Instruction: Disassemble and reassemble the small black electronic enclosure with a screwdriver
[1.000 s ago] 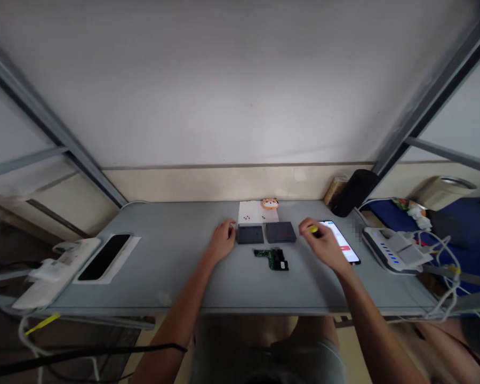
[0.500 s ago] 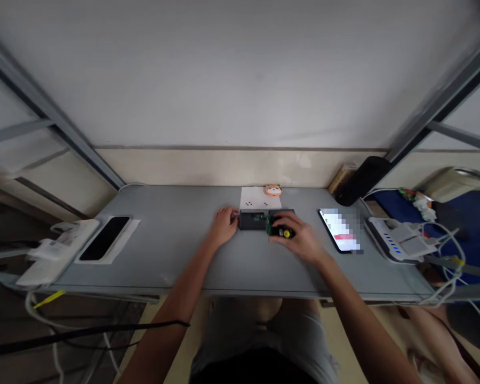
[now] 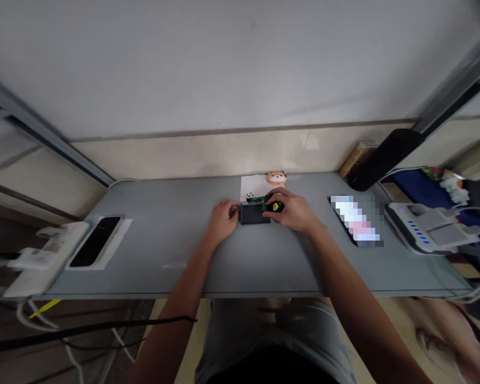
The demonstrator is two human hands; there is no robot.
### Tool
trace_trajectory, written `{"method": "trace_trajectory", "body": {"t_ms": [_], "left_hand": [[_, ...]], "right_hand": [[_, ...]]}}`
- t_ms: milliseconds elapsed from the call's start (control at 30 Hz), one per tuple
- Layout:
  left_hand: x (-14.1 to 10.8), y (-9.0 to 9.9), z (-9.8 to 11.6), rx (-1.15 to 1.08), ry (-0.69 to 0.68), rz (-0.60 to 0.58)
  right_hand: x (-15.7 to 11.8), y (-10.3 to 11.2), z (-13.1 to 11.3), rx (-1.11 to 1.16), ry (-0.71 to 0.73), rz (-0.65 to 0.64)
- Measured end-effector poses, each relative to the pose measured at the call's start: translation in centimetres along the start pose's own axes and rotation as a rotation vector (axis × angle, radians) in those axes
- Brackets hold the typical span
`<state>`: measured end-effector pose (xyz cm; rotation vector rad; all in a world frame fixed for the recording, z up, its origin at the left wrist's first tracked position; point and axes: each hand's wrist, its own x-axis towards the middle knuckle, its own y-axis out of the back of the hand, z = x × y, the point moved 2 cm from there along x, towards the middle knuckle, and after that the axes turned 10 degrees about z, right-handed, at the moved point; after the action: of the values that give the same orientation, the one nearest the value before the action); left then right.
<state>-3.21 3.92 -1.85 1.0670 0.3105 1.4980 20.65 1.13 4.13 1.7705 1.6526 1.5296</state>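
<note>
A dark rectangular case (image 3: 254,214) lies on the grey table, a little right of the middle. My left hand (image 3: 224,220) is at its left edge with fingers curled; what they hold, if anything, is too small to tell. Above the case's right part, my right hand (image 3: 290,210) grips a green circuit board (image 3: 260,201) that carries a dark part with a round yellow piece (image 3: 276,206). Behind the case is a white paper (image 3: 253,184) with several tiny dark bits on it, and an orange animal-face object (image 3: 277,178) sits at its right edge.
On the left lie a black-screened phone (image 3: 96,241) on paper and a white power strip (image 3: 50,258). To the right are a lit phone (image 3: 356,221), a black cylinder (image 3: 384,160) and a charging hub (image 3: 420,229) with cables. Another person's leg (image 3: 452,325) shows at lower right.
My right hand has moved slightly left and back with the board, now over the case's back right part. The view has shifted a little. My left hand stays at the case's left edge.
</note>
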Motion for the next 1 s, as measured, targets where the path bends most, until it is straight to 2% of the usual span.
{"method": "trace_trajectory", "body": {"t_ms": [333, 667, 1000], "left_hand": [[0.0, 0.5, 0.3, 0.0, -0.011, -0.022], [0.0, 0.3, -0.1, -0.06, 0.038, -0.015], [0.0, 0.7, 0.1, -0.053, 0.014, -0.029]], "right_hand": [[0.1, -0.7, -1.5, -0.065, -0.01, -0.154], [0.1, -1.2, -1.3, -0.082, 0.01, -0.178], [0.1, -1.2, -1.7, -0.044, -0.009, -0.16]]}}
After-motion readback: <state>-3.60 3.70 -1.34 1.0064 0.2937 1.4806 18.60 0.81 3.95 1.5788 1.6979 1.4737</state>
